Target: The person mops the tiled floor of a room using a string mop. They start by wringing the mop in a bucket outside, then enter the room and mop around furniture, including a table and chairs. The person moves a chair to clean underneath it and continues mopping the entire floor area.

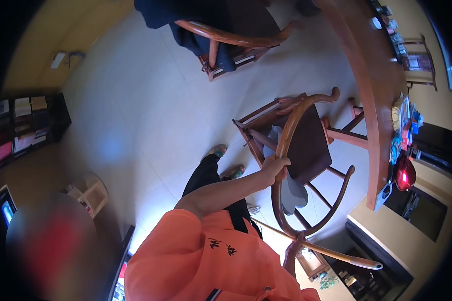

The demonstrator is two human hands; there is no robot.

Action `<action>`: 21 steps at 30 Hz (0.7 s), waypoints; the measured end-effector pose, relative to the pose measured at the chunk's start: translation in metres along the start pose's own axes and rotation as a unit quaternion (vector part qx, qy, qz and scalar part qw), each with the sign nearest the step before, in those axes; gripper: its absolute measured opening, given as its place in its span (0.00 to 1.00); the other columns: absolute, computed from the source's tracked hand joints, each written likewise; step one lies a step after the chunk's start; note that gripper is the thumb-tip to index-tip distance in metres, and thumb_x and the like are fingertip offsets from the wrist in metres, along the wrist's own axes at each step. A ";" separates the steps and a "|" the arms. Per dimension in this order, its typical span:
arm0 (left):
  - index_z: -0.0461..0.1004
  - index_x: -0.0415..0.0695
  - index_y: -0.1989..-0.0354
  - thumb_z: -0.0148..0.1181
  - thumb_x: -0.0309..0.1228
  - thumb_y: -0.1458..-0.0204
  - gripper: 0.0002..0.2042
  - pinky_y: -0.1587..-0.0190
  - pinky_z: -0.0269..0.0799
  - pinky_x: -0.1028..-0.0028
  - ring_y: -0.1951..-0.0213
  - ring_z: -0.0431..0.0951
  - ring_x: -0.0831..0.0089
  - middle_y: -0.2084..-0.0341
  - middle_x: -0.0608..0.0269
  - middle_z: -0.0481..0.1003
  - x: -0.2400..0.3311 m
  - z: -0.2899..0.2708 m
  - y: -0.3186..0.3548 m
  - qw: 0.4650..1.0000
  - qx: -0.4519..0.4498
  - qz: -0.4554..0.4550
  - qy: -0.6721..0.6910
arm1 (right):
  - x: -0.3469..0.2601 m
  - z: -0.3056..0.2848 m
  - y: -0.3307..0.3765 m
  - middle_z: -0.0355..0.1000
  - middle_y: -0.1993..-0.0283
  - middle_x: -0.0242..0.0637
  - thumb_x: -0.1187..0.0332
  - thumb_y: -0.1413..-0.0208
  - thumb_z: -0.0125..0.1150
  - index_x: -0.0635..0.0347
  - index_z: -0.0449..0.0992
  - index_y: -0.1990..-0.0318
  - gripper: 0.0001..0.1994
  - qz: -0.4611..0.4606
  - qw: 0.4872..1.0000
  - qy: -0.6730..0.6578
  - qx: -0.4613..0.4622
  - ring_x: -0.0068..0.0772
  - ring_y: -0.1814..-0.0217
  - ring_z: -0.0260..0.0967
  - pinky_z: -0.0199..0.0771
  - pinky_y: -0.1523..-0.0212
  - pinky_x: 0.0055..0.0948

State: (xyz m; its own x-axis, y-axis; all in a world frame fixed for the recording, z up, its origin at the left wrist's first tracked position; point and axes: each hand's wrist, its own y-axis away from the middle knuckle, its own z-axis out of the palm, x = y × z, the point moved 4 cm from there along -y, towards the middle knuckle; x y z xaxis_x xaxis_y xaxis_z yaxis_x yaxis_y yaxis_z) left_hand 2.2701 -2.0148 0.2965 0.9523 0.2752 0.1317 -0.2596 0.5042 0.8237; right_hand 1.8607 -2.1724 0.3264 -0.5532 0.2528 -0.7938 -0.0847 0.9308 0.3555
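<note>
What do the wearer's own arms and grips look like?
Left arm: orange short sleeve, bare below it. Left grip: bare hand, no glove, watch or cable visible. Right grip: also ungloved, small in view; its sleeve is hard to make out.

The wide fisheye head camera, the left of a side-by-side pair, looks steeply down from above the wearer's bright orange short-sleeved shirt [201, 266], which sits very near along the lower edge. It faces the pale tiled floor [135, 100], with the brown wooden chair with curved arms [309, 145] right of centre, a bit farther off. Walls bend round the dark circular rim; the lower-left corner is probably something close, too blurred to name.
</note>
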 end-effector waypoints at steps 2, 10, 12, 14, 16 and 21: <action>0.66 0.41 0.74 0.59 0.25 0.59 0.07 0.84 0.66 0.71 0.88 0.68 0.71 0.88 0.62 0.67 0.001 -0.004 -0.001 1.000 -0.014 -0.001 -0.004 | -0.001 0.001 -0.001 0.65 0.62 0.38 0.59 0.49 0.59 0.65 0.64 0.54 0.22 0.018 0.999 0.005 0.027 0.31 0.59 0.62 0.61 0.54 0.33; 0.66 0.38 0.81 0.55 0.26 0.57 0.07 0.89 0.65 0.71 0.91 0.69 0.70 0.91 0.59 0.67 0.015 0.009 0.002 0.985 0.016 0.086 -0.147 | -0.013 0.007 0.002 0.65 0.65 0.36 0.59 0.49 0.58 0.64 0.66 0.60 0.17 0.011 1.000 -0.007 0.026 0.30 0.62 0.61 0.61 0.56 0.32; 0.65 0.37 0.88 0.54 0.26 0.59 0.10 0.91 0.63 0.71 0.92 0.68 0.70 0.93 0.59 0.66 0.021 0.011 -0.006 0.981 0.020 0.112 -0.158 | -0.016 0.013 0.004 0.64 0.68 0.34 0.60 0.49 0.58 0.63 0.67 0.63 0.15 0.012 0.999 -0.026 0.015 0.28 0.64 0.61 0.61 0.56 0.31; 0.65 0.37 0.88 0.54 0.27 0.60 0.10 0.91 0.64 0.70 0.91 0.68 0.71 0.92 0.60 0.66 0.030 0.015 -0.022 0.983 0.028 0.103 -0.152 | -0.014 0.021 -0.001 0.63 0.71 0.30 0.61 0.49 0.58 0.60 0.67 0.67 0.12 -0.035 0.999 -0.031 0.007 0.24 0.67 0.59 0.61 0.60 0.28; 0.66 0.37 0.87 0.55 0.27 0.60 0.09 0.91 0.64 0.70 0.91 0.69 0.71 0.92 0.60 0.66 0.044 0.027 -0.029 0.982 0.027 0.109 -0.151 | -0.023 0.032 0.002 0.62 0.73 0.27 0.62 0.49 0.58 0.58 0.67 0.70 0.10 -0.032 0.999 -0.035 -0.021 0.21 0.70 0.57 0.59 0.64 0.26; 0.66 0.38 0.82 0.56 0.25 0.59 0.06 0.89 0.63 0.72 0.92 0.66 0.72 0.92 0.61 0.66 0.053 0.032 -0.011 0.986 0.039 0.104 -0.123 | -0.029 0.040 0.009 0.63 0.73 0.29 0.62 0.50 0.59 0.59 0.67 0.69 0.11 -0.012 0.998 -0.056 0.018 0.22 0.70 0.58 0.60 0.64 0.26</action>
State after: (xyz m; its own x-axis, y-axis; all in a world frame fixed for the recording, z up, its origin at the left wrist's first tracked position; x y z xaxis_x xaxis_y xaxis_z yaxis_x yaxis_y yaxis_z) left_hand 2.3287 -2.0319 0.3121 0.8927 0.1547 0.4234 -0.4489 0.3903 0.8038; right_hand 1.9097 -2.1606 0.3332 -0.4555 0.2567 -0.8524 -0.0649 0.9454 0.3193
